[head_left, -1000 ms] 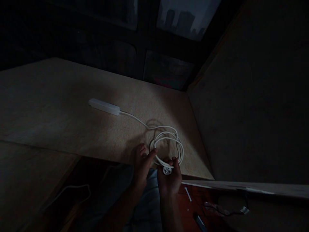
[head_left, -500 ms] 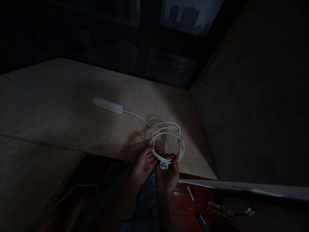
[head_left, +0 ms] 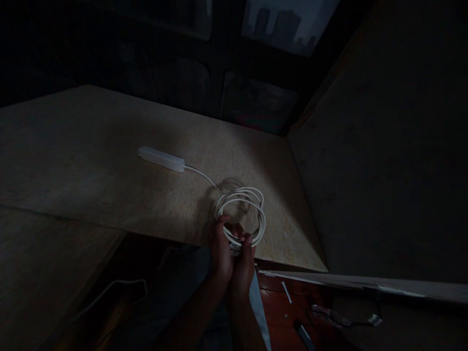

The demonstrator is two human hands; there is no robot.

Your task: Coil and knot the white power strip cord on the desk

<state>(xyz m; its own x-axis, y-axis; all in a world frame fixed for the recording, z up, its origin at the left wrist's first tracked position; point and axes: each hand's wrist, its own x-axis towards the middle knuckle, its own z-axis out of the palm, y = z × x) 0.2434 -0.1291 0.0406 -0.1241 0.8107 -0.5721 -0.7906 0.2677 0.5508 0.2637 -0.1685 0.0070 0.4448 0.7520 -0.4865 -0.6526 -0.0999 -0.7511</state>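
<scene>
A white power cord is wound into several loops at the front edge of the tabletop. My left hand has its fingers closed around the loops' left side. Close against it, my right hand grips the bottom of the same coil, thumb on top. Between my palms the plug shows only in part. From the coil the cord runs up and left to a white power strip lying on the table.
The pale tabletop meets a dark wall panel on the right. Below right, a reddish floor holds a white stick and a dark object. Another white cable hangs at lower left. A window is behind.
Both hands and the coil have shifted left. My left hand has closed further around the loops, and the hands are now pressed together, covering more of the plug.
</scene>
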